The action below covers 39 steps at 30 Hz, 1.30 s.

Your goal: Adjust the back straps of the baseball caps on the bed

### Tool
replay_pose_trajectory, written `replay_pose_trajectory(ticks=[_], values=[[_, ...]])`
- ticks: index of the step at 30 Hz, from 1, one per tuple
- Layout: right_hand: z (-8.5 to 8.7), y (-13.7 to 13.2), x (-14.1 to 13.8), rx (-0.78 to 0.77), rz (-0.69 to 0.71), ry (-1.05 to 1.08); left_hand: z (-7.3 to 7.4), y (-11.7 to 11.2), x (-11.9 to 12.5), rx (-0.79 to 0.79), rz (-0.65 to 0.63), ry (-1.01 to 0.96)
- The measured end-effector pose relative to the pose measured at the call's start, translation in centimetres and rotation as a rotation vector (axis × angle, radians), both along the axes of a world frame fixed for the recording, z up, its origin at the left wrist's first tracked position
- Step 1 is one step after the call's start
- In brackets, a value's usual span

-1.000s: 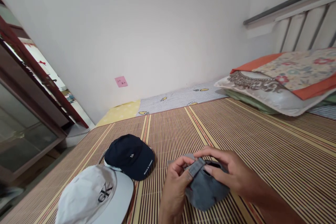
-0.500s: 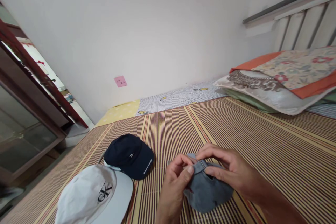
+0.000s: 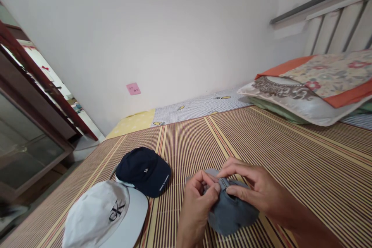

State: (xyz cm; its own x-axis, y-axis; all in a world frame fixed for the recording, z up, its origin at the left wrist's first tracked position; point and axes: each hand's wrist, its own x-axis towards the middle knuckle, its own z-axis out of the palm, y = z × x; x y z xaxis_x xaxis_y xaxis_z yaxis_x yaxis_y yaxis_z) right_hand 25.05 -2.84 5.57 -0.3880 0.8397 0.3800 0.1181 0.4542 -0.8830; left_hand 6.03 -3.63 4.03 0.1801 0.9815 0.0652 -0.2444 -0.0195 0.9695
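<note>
A grey-blue cap (image 3: pixel 231 215) lies on the striped bamboo mat (image 3: pixel 290 151) near the bottom middle. My left hand (image 3: pixel 197 205) pinches the cap's back strap from the left with thumb and fingers closed. My right hand (image 3: pixel 255 190) comes in from the right and pinches the same strap at the cap's back opening. The two hands' fingertips nearly meet over the strap. Part of the cap's brim shows behind the fingers.
A navy cap (image 3: pixel 143 170) and a white cap (image 3: pixel 104 217) with a black logo lie to the left on the mat. Pillows (image 3: pixel 305 93) are stacked at the right by a headboard. A glass-fronted cabinet (image 3: pixel 26 131) stands left of the bed.
The strap that stuck out between my fingers has been drawn in, and both hands have closed tighter over the back of the grey-blue cap. The other caps have not moved.
</note>
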Motion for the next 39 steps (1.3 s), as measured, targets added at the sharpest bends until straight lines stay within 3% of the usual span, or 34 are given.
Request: replay_pose_trajectory(ticks=[6, 13, 20, 31, 39], values=[[0.1, 0.0, -0.1, 0.018, -0.026, -0.01, -0.4, 0.1, 0.2, 0.002, 0.053, -0.052], [-0.3, 0.3, 0.0, 0.037, -0.021, -0.016, 0.1, -0.1, 0.2, -0.055, -0.027, -0.098], [-0.1, 0.1, -0.1, 0.058, -0.036, -0.051, -0.4, 0.2, 0.0, -0.086, 0.009, -0.013], [-0.3, 0.1, -0.2, 0.062, -0.027, -0.089, -1.0, 0.3, 0.5, 0.023, 0.137, 0.15], [-0.2, 0.1, -0.6, 0.055, -0.003, -0.091, -0.7, 0.3, 0.3, -0.026, 0.046, 0.011]])
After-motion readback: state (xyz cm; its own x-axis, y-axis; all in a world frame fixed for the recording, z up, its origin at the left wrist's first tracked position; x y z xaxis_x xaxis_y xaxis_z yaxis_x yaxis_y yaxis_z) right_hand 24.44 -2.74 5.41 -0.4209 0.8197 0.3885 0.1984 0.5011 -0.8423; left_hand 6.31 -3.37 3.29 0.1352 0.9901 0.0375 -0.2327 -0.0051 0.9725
